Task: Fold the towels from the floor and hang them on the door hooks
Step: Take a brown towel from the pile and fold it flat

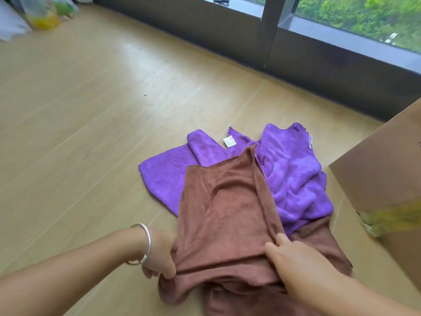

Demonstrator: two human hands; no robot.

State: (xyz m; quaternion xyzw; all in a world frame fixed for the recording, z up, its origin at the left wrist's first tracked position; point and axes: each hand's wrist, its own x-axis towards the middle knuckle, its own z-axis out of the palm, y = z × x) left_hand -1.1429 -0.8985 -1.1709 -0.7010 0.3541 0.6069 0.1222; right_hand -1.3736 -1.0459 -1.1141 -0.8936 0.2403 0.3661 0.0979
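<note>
Both hands gripped the brown towel (225, 215) near me, left hand (159, 256) and right hand (293, 254) closed on its edge, purple towel (293, 179) crumpled beyond on the floor (79, 133).

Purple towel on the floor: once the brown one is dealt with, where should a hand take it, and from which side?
Probably by the far corner with the white label on the purple towel. That corner lies flat and bare on the floor, so coming from the window side or from above suits a pinch grip. Its near edge is buried under the brown towel, which the left hand and right hand hold.
</note>
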